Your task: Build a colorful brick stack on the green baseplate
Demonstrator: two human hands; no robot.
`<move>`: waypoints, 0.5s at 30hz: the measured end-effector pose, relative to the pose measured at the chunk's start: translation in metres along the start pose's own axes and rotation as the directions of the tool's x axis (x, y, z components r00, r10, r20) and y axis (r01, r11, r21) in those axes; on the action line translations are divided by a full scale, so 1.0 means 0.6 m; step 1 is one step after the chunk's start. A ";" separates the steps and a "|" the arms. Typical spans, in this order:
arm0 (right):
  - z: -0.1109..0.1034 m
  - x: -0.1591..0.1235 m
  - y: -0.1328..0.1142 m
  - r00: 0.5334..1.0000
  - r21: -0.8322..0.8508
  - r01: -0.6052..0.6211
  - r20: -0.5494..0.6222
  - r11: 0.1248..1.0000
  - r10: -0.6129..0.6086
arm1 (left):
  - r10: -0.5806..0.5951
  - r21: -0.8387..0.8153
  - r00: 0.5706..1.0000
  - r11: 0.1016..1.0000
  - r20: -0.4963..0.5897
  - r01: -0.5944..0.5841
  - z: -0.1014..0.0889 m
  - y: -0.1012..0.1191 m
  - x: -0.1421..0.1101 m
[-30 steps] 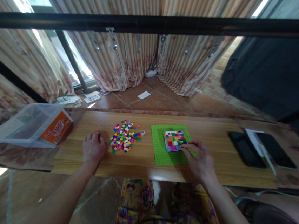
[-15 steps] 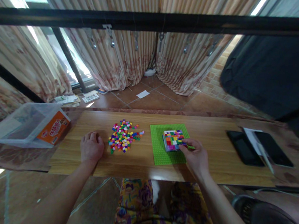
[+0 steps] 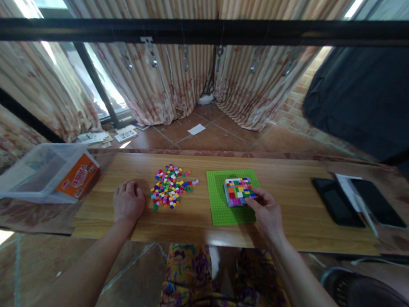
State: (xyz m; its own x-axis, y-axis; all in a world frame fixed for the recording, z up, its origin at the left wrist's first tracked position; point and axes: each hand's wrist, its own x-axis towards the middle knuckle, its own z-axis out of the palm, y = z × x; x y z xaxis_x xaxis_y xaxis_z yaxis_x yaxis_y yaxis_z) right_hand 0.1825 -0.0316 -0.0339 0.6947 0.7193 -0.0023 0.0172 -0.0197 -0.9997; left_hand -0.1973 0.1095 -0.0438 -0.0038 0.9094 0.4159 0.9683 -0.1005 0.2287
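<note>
A green baseplate (image 3: 220, 209) lies on the wooden table (image 3: 294, 183). A square block of many-coloured small bricks (image 3: 239, 190) stands on its right half. My right hand (image 3: 268, 211) rests at the block's near right corner, fingers curled and pinched against its edge. Whether a loose brick is between the fingertips is too small to tell. A loose pile of coloured bricks (image 3: 171, 185) lies left of the plate. My left hand (image 3: 128, 201) rests on the table just left of the pile, fingers curled under, holding nothing that I can see.
A clear plastic bin with an orange label (image 3: 43, 173) sits at the table's far left. Two dark phones (image 3: 354, 201) with a paper strip lie at the right. A black bar (image 3: 192, 29) crosses overhead; curtains and tiled floor lie beyond.
My right hand has crept a little forward along the block's right corner. The left hand has stayed put beside the pile.
</note>
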 end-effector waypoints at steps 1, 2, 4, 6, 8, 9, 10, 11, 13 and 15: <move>-0.002 0.001 0.003 1.000 -0.003 0.005 0.014 1.000 -0.005 | -0.001 -0.008 1.000 1.000 -0.003 0.001 0.000 0.001 -0.001; -0.004 0.002 0.006 0.999 -0.011 0.011 0.031 1.000 -0.011 | -0.003 -0.016 1.000 1.000 -0.004 0.003 -0.001 0.001 -0.001; -0.010 0.001 0.008 0.998 -0.037 0.032 0.058 0.999 -0.030 | -0.008 -0.023 1.000 1.000 -0.001 0.008 -0.002 0.003 -0.002; -0.016 -0.004 0.003 0.996 -0.099 0.066 0.064 0.993 -0.060 | -0.010 -0.012 1.000 1.000 0.010 0.010 -0.003 0.006 -0.003; -0.018 -0.018 -0.010 0.988 -0.221 0.153 0.019 0.963 -0.152 | -0.009 0.006 1.000 1.000 0.029 0.009 -0.005 0.008 -0.003; -0.017 -0.028 -0.018 0.975 -0.293 0.213 -0.001 0.932 -0.223 | -0.008 0.013 0.999 1.000 0.038 0.008 -0.006 0.010 -0.003; -0.013 -0.041 -0.027 0.952 -0.359 0.282 -0.008 0.890 -0.305 | -0.010 0.018 0.999 1.000 0.043 0.009 -0.007 0.011 -0.004; -0.006 -0.055 -0.035 0.927 -0.393 0.351 0.016 0.850 -0.375 | -0.014 0.020 0.999 1.000 0.047 0.013 -0.008 0.012 -0.004; 0.016 -0.087 -0.045 0.881 -0.349 0.472 0.161 0.810 -0.444 | -0.026 0.019 0.998 0.999 0.048 0.026 -0.009 0.015 -0.004; 0.048 -0.119 -0.045 0.823 -0.285 0.552 0.339 0.783 -0.457 | -0.034 0.006 0.998 0.999 0.043 0.034 -0.011 0.016 -0.005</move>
State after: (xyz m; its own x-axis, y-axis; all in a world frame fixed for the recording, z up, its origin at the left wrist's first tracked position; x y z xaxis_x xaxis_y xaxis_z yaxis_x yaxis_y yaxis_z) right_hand 0.1117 -0.0625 -0.0076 0.3202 0.8359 0.4458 0.6022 0.1837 -0.7769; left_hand -0.1894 0.1030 -0.0373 -0.0261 0.9288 0.3696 0.9691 -0.0673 0.2374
